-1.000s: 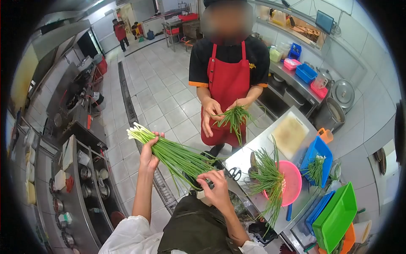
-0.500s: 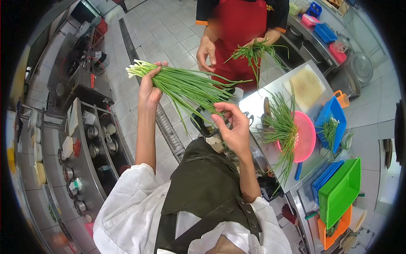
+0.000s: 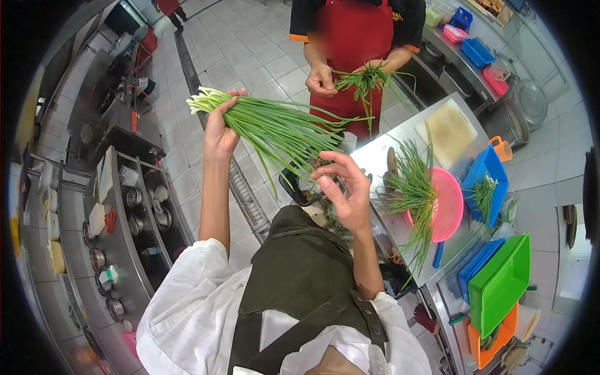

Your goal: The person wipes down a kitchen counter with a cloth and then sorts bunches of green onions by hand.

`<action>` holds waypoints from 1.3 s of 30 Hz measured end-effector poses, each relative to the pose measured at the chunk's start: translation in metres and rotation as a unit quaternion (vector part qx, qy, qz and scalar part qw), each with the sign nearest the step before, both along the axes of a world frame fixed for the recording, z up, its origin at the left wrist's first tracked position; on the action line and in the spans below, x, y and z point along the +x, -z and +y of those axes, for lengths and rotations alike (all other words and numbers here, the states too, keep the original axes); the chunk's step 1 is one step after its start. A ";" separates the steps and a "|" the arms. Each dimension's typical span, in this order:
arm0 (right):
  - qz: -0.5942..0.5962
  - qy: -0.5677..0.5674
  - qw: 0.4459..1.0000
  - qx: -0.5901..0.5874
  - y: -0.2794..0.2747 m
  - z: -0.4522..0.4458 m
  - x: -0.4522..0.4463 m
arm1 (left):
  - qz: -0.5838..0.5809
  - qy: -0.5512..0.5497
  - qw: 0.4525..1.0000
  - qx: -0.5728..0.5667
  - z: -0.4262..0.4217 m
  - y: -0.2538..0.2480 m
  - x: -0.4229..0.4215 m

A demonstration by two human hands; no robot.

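Observation:
My left hand (image 3: 222, 124) is closed around a bunch of spring onions (image 3: 275, 122) near its white root ends. The long green leaves fan out to the right and downward. At their lower tips is my right hand (image 3: 347, 190), thumb and fingers brought together on a leaf tip; the exact contact is small and hard to make out. More spring onions (image 3: 409, 187) lie across a pink basin (image 3: 453, 215) on the steel table at right. A smaller bunch (image 3: 484, 195) sits in a blue tray (image 3: 502, 190).
Opposite stands a person in a red apron (image 3: 356, 44), holding limp green leaves (image 3: 369, 81). A cutting board (image 3: 451, 134), an orange jug (image 3: 500, 149) and a green tray (image 3: 500, 287) are at right. A dark bin (image 3: 290, 187) stands below the leaves; metal shelving (image 3: 134, 250) is at left.
My right hand has shifted slightly downward at the leaf tips, while my left grip stays put. The other person's free hand has moved toward their leaves. Another person's legs appear far back.

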State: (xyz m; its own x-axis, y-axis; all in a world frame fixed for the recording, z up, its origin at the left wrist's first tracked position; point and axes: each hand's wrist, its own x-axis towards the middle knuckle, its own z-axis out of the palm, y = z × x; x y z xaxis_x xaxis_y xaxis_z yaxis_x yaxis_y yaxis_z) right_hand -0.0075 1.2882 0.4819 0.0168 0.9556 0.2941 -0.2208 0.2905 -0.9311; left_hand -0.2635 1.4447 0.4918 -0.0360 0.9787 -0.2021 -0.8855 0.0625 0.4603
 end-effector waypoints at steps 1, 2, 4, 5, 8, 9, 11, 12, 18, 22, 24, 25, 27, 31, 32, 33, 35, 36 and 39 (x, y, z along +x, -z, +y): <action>0.023 -0.005 1.000 -0.007 -0.001 0.000 0.000 | -0.009 0.005 1.000 0.003 0.001 0.000 -0.001; 0.022 -0.004 1.000 -0.007 -0.002 0.000 0.000 | -0.010 0.005 1.000 0.003 0.001 0.000 -0.002; -0.056 0.045 0.997 -0.018 -0.004 0.002 0.002 | -0.011 0.011 1.000 0.012 0.000 -0.002 -0.002; -0.058 0.045 0.997 -0.018 -0.003 0.003 0.001 | -0.012 0.011 1.000 0.013 0.000 -0.004 -0.001; -0.088 0.061 0.994 -0.005 -0.001 0.007 0.000 | 0.012 -0.002 1.000 0.018 -0.002 -0.008 0.003; -0.101 0.064 0.993 -0.011 -0.003 0.008 0.000 | 0.018 -0.002 1.000 0.021 -0.002 -0.008 0.003; -0.115 0.066 0.991 -0.019 -0.002 0.009 -0.001 | 0.023 -0.002 0.999 0.022 -0.003 -0.009 0.004; -0.111 0.065 0.991 -0.024 0.000 0.011 -0.002 | 0.025 -0.003 0.999 0.024 -0.003 -0.011 0.006; -0.072 0.056 0.995 -0.041 -0.003 0.012 -0.009 | -0.003 0.006 1.000 0.028 -0.001 -0.009 0.002; -0.109 0.090 0.990 -0.029 0.004 0.019 -0.016 | -0.001 0.009 1.000 0.023 0.000 -0.008 0.000; -0.154 0.095 0.983 -0.011 0.002 0.021 -0.017 | -0.007 0.008 1.000 0.019 0.002 -0.008 -0.003; -0.197 0.101 0.975 0.008 0.001 0.022 -0.018 | -0.012 0.008 1.000 0.016 0.004 -0.007 -0.003; -0.175 0.107 0.979 0.005 0.000 0.023 -0.025 | -0.010 0.014 1.000 0.016 0.006 -0.003 -0.006; -0.201 0.127 0.971 -0.016 -0.002 0.029 -0.034 | 0.035 0.008 0.999 -0.002 0.010 0.000 -0.009; -0.197 0.128 0.972 -0.003 -0.002 0.032 -0.038 | 0.037 0.006 0.999 0.011 0.013 0.001 -0.011; -0.203 0.133 0.970 -0.019 0.000 0.032 -0.040 | 0.036 0.007 0.999 0.000 0.014 0.008 -0.012; -0.210 0.135 0.968 -0.022 0.001 0.047 -0.046 | 0.032 0.001 0.999 0.001 0.029 0.009 -0.021; -0.210 0.112 0.971 -0.002 0.004 0.051 -0.048 | 0.014 0.023 1.000 0.003 0.032 0.013 -0.025; -0.208 0.057 0.976 -0.018 0.001 0.050 -0.058 | -0.035 0.076 0.996 -0.017 0.035 0.026 -0.033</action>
